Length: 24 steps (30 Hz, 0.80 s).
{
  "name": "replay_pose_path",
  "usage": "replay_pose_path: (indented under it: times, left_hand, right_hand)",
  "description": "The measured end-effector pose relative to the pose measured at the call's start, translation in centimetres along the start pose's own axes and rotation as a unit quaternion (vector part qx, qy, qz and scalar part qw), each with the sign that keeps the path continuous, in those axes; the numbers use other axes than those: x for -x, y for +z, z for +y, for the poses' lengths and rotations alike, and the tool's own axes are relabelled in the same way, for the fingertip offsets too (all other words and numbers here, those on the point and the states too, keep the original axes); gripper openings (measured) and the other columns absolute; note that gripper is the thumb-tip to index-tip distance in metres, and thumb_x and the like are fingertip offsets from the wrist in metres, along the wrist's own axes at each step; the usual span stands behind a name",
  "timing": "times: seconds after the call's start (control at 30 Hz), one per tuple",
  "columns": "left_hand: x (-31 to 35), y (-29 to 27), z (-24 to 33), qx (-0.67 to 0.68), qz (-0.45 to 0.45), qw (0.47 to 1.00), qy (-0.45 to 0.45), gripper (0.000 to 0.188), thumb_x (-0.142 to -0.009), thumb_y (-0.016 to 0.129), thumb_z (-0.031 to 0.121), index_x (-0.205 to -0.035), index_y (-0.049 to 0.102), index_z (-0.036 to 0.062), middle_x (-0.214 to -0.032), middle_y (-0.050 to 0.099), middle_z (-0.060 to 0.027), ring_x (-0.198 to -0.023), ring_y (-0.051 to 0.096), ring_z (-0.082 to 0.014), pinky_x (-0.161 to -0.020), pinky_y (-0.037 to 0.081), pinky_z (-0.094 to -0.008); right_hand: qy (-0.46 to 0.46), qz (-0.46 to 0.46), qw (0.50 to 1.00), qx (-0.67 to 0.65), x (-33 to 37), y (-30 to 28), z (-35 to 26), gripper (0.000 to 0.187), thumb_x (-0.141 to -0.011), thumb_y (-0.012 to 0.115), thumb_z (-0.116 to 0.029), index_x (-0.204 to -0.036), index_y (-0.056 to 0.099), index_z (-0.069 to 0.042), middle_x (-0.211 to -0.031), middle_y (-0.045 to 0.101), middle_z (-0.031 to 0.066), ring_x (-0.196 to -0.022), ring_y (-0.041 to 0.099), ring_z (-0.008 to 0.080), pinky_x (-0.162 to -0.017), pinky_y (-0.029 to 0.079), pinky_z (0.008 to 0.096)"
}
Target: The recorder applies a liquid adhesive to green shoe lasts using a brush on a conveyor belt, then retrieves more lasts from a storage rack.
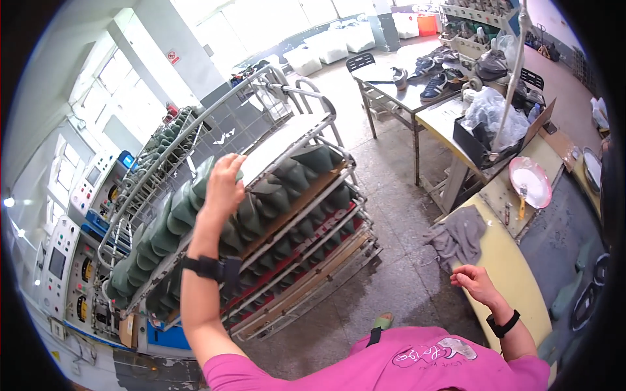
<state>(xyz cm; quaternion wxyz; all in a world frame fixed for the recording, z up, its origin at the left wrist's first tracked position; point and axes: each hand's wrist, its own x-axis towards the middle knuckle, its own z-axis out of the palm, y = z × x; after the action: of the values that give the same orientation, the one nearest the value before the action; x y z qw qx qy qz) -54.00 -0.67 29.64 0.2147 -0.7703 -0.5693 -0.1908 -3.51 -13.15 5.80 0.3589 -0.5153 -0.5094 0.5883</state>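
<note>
On the top shelf of a wheeled metal rack (306, 137), my left hand (225, 186) is closed over a green shoe last (203, 173), its fingers bent across the upper end. The last stands at the end of a row of similar green lasts (160, 225), with a bare pale stretch of shelf beyond it. More green lasts (287, 189) fill the shelf's near side and the tiers below. Over the edge of a yellow-topped bench (515, 260), my right hand (475, 283) hangs with fingers loosely curled in, and nothing shows in it. A grey cloth (456, 236) lies beside it.
A pink-rimmed bowl of white paste (529, 182) with a yellow-handled brush (522, 202) sits on the bench at right. Sneakers (443, 85) stand on a table behind. Control panels (62, 260) line the left. Another rack of lasts (171, 133) stands behind mine.
</note>
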Motion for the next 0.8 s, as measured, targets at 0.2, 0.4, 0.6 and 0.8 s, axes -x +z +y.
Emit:
replay_pose_path:
  times: [0.2, 0.4, 0.6, 0.8]
  left_hand:
    - [-3.7, 3.2, -8.7, -0.253, -0.298, 0.921, 0.004, 0.039, -0.065, 0.055, 0.001, -0.103, 0.058, 0.0078, -0.102, 0.055, -0.0141, -0.097, 0.054, -0.0304, -0.084, 0.044, -0.0363]
    - [-3.2, 2.0, -7.9, -0.172, -0.139, 0.971, 0.092, 0.023, -0.064, 0.062, 0.007, -0.087, 0.062, 0.0065, -0.087, 0.059, -0.0125, -0.080, 0.059, -0.0301, -0.072, 0.047, -0.0380]
    - [-1.0, -10.3, -2.7, 0.098, 0.009, 0.993, 0.060, 0.043, -0.063, 0.068, 0.006, -0.105, 0.060, 0.0024, -0.100, 0.062, -0.0153, -0.089, 0.062, -0.0230, -0.078, 0.048, -0.0275]
    - [0.3, -14.0, -0.8, 0.524, -0.015, 0.851, -0.034, 0.042, -0.058, 0.069, 0.001, -0.098, 0.060, -0.0092, -0.081, 0.063, -0.0137, -0.067, 0.062, -0.0174, -0.061, 0.052, -0.0303]
  right_hand:
    - [-0.031, -0.045, 0.998, 0.043, -5.2, 7.3, -2.1, 0.020, -0.085, 0.054, -0.011, -0.097, 0.057, 0.006, -0.086, 0.063, 0.0086, -0.082, 0.060, 0.0124, -0.073, 0.048, 0.0246]
    - [-0.132, -0.011, 0.984, 0.118, -8.4, 10.5, -3.2, 0.032, -0.081, 0.059, -0.013, -0.107, 0.052, 0.002, -0.094, 0.062, 0.0098, -0.087, 0.059, 0.0154, -0.074, 0.047, 0.0278]
    - [-0.479, 0.058, 0.837, 0.256, -13.6, 14.9, -17.5, 0.079, -0.070, 0.072, -0.025, -0.131, 0.029, 0.000, -0.128, 0.039, 0.0209, -0.120, 0.038, 0.0320, -0.099, 0.032, 0.0375]
    - [-0.553, -0.140, 0.793, 0.213, -15.4, 18.5, -26.8, 0.091, -0.062, 0.077, -0.039, -0.130, 0.031, -0.001, -0.127, 0.041, 0.0175, -0.118, 0.040, 0.0276, -0.097, 0.034, 0.0363]
